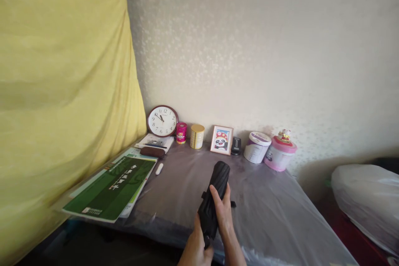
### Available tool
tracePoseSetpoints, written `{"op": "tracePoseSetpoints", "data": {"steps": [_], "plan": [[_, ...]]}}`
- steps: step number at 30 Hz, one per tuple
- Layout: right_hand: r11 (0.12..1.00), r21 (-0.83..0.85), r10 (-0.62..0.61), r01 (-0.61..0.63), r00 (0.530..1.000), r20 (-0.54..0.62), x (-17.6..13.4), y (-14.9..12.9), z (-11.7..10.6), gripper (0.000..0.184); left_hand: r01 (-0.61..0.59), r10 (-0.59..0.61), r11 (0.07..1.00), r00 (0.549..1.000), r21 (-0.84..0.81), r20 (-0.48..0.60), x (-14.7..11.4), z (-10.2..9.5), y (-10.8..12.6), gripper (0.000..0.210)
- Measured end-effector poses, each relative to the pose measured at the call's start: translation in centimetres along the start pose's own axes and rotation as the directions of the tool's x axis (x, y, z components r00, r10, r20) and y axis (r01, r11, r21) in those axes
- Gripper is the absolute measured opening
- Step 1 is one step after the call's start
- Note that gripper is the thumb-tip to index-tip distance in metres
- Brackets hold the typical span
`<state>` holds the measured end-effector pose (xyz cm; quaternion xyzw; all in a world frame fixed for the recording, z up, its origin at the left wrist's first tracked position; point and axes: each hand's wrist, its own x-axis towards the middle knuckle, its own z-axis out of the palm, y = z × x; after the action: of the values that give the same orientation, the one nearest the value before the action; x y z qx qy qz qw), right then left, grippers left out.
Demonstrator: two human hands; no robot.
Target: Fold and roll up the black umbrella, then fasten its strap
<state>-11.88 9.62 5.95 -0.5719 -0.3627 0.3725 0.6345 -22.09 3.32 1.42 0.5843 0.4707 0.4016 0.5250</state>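
Note:
A folded black umbrella (215, 193) is held up over the front part of the table, tilted with its far end pointing away and a little right. My left hand (197, 243) is closed round its near end, fingers partly hidden beneath. Higher up the folded cloth, my right hand (222, 208) grips it from the right side, thumb on top. A dark strap end (233, 204) sticks out to the right behind that hand.
The table (264, 216) has a plastic cover. Books (115, 187), a glasses case (152, 152) and a small white object (159, 169) lie left. Along the wall stand a clock (162, 121), cans (197, 136), a picture frame (222, 140) and tubs (257, 147).

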Motion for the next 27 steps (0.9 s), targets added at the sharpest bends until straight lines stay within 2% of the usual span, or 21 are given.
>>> {"op": "tracePoseSetpoints", "data": {"steps": [2, 4, 6, 8, 10, 12, 14, 17, 19, 20, 21, 22, 23, 24, 25, 27], "plan": [[1.0, -0.016, -0.005, 0.005, 1.0, 0.001, -0.1, -0.1, 0.1, 0.081, -0.044, 0.048, 0.996, 0.998, 0.082, -0.049, 0.2, -0.2, -0.7, 0.09], [0.999, 0.014, 0.031, -0.031, 0.999, 0.006, -0.2, -0.4, 0.0, 0.078, -0.021, 0.023, 0.996, 0.999, 0.084, -0.023, 0.3, -0.6, -0.5, 0.09], [0.99, 0.082, 0.108, -0.111, 0.993, 0.043, -0.3, -0.8, -0.1, 0.075, 0.064, -0.063, 0.998, 0.994, -0.014, 0.09, 0.2, -1.0, 0.5, 0.088], [0.972, 0.136, 0.181, -0.193, 0.979, 0.099, -0.4, -1.0, -0.3, 0.073, 0.191, -0.128, 0.962, 0.946, -0.196, 0.297, 0.0, -1.3, 1.8, 0.08], [0.966, 0.137, 0.204, -0.219, 0.972, 0.116, -0.4, -1.2, -0.4, 0.074, 0.245, -0.136, 0.927, 0.924, -0.283, 0.356, -0.2, -1.3, 2.6, 0.071], [0.98, 0.087, 0.171, -0.18, 0.98, 0.099, -0.5, -1.2, -0.4, 0.078, 0.254, -0.161, 0.931, 0.931, -0.262, 0.327, -0.4, -1.1, 2.6, 0.064], [0.994, 0.016, 0.108, -0.109, 0.992, 0.066, -0.5, -1.1, -0.3, 0.082, 0.224, -0.18, 0.961, 0.951, -0.16, 0.252, -0.4, -0.8, 1.9, 0.064], [0.998, -0.052, 0.034, -0.034, 0.999, 0.007, -0.5, -1.0, -0.1, 0.088, 0.049, -0.051, 0.998, 0.997, 0.025, 0.051, -0.4, -0.5, 0.6, 0.078], [0.998, -0.051, 0.032, -0.033, 0.999, -0.018, -0.5, -1.0, 0.1, 0.09, -0.047, 0.054, 0.993, 0.997, 0.111, -0.06, -0.4, -0.5, 0.4, 0.085], [0.999, -0.033, 0.041, -0.041, 0.999, -0.022, -0.5, -1.0, 0.1, 0.089, -0.046, 0.055, 0.992, 0.996, 0.119, -0.073, -0.5, -0.6, 0.7, 0.087], [0.998, -0.003, 0.058, -0.058, 0.998, -0.015, -0.5, -1.0, 0.1, 0.088, -0.02, 0.026, 0.995, 0.998, 0.099, -0.055, -0.6, -0.8, 1.1, 0.087], [0.996, 0.036, 0.085, -0.085, 0.996, 0.002, -0.6, -1.0, 0.1, 0.086, 0.034, -0.035, 0.998, 0.999, 0.048, 0.019, -0.7, -1.0, 1.8, 0.088], [0.989, 0.079, 0.122, -0.124, 0.992, 0.031, -0.6, -1.0, 0.0, 0.084, 0.14, -0.136, 0.99, 0.985, -0.033, 0.107, -0.8, -1.2, 2.6, 0.086], [0.978, 0.12, 0.162, -0.169, 0.985, 0.066, -0.7, -0.9, -0.1, 0.082, 0.24, -0.208, 0.964, 0.95, -0.115, 0.234, -0.9, -1.3, 3.4, 0.085], [0.966, 0.155, 0.195, -0.209, 0.975, 0.103, -0.7, -0.8, -0.2, 0.08, 0.305, -0.229, 0.931, 0.915, -0.198, 0.332, -1.0, -1.5, 4.1, 0.082], [0.951, 0.189, 0.218, -0.244, 0.964, 0.15, -0.7, -0.7, -0.4, 0.077, 0.349, -0.214, 0.895, 0.882, -0.276, 0.421, -1.1, -1.6, 5.1, 0.078]]}}
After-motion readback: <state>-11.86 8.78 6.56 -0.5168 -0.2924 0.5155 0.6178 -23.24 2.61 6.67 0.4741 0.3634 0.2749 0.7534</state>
